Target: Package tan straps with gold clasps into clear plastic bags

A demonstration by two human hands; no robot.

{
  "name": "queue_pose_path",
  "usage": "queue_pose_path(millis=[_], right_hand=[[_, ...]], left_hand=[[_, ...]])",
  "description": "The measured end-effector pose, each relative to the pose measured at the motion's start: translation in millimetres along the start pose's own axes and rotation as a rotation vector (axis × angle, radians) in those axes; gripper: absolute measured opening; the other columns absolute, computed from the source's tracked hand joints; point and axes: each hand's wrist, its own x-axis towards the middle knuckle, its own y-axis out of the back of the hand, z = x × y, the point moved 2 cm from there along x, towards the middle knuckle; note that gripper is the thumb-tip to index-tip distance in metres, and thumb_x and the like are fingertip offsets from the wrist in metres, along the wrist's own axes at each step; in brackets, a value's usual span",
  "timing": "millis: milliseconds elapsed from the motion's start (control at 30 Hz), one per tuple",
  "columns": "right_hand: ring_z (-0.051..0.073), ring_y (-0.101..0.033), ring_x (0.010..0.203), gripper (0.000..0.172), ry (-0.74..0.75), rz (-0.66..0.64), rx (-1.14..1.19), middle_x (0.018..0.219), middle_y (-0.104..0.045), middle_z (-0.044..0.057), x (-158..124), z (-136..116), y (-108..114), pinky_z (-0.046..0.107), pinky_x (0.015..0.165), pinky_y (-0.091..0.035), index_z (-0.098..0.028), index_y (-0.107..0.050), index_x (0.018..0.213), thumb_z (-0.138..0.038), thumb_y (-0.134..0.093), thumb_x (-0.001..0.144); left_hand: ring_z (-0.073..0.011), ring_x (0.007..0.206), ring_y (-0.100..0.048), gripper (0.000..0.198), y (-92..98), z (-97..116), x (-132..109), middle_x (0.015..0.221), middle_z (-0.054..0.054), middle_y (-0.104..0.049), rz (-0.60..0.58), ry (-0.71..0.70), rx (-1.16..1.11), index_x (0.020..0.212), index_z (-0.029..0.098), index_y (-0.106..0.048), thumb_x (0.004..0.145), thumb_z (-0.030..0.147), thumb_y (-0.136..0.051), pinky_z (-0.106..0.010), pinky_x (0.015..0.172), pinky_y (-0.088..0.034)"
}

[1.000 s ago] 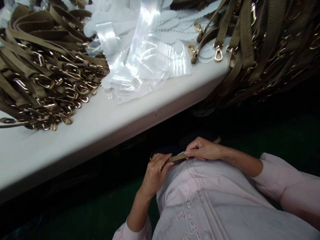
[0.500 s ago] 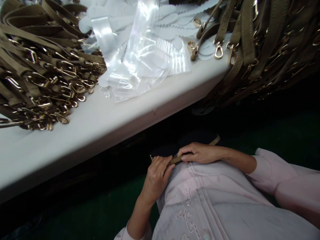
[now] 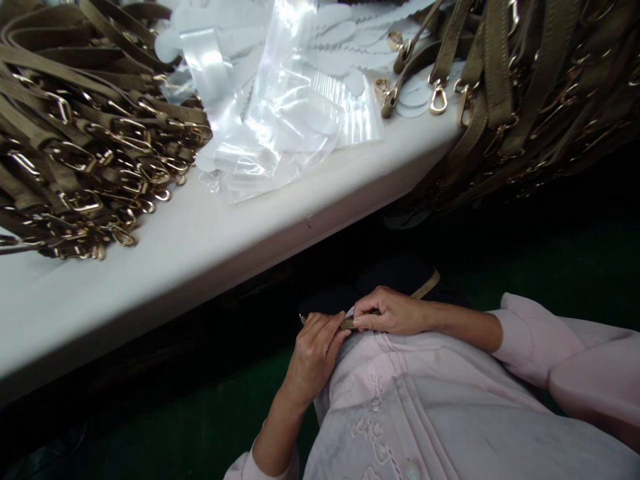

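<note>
Low in front of my body, a narrow olive-brown strap (image 3: 426,285) runs through both hands. My left hand (image 3: 314,353) is closed on it, with a small gold metal fitting (image 3: 302,319) poking out past the fingers. Close beside it, my right hand (image 3: 393,312) pinches the same strap, and the tail end sticks out behind that hand. A thin pale strip (image 3: 349,312) shows by the right fingertips; I cannot make out what it is. Most of the gripped length is hidden under my fingers.
A white table (image 3: 240,233) slants across above my hands. A pile of brown straps with gold clasps (image 3: 100,153) lies at its left. Clear plastic bags (image 3: 290,127) and white paper pieces fill the middle. More straps (image 3: 500,80) hang over the right edge.
My right hand has slid left along the strap, closer to my left hand, and more of the strap's tail shows behind it. The pale strip has come into sight. My left hand has hardly moved.
</note>
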Motion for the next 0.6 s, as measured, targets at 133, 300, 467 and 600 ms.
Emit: queue_pose_path(millis=[133,300,467,600], right_hand=[[0.009,-0.048,0.061,0.025,-0.005,0.014,-0.043,0.065,-0.057,-0.002,0.2,1.4,-3.1,0.019,0.057,-0.034,-0.014,-0.069,0.078,-0.033,-0.057,0.088],[0.010,-0.050,0.063,0.025,-0.005,-0.030,-0.032,0.066,-0.059,-0.002,0.6,3.2,-5.5,0.019,0.057,-0.035,-0.014,-0.069,0.077,-0.032,-0.056,0.088],[0.011,-0.052,0.065,0.028,-0.037,-0.046,0.017,0.067,-0.059,-0.001,3.6,6.4,-6.6,0.021,0.059,-0.036,-0.014,-0.068,0.074,-0.035,-0.056,0.087],[0.010,-0.049,0.060,0.023,-0.121,0.014,0.066,0.066,-0.056,-0.003,4.2,6.8,-2.5,0.020,0.056,-0.034,-0.016,-0.069,0.089,-0.038,-0.061,0.086]], left_hand=[[-0.0198,0.089,-0.064,0.037,-1.3,0.6,-2.9,0.099,-0.008,-0.071,0.002,0.000,-0.082,0.124,0.017,-0.059,0.088,0.012,-0.065,-0.036,0.082,-0.053],[-0.0197,0.089,-0.064,0.037,-9.0,2.5,-5.2,0.101,-0.008,-0.071,-0.022,-0.014,-0.114,0.125,0.017,-0.058,0.088,0.011,-0.064,-0.037,0.084,-0.052],[-0.0205,0.091,-0.065,0.036,-21.6,-2.3,-4.8,0.103,-0.008,-0.072,0.000,0.015,-0.120,0.125,0.018,-0.058,0.090,0.013,-0.062,-0.038,0.086,-0.051],[-0.0210,0.090,-0.068,0.034,-17.4,-14.2,-8.5,0.101,-0.007,-0.073,-0.011,0.271,-0.148,0.120,0.018,-0.063,0.087,0.025,-0.068,-0.034,0.085,-0.052]])
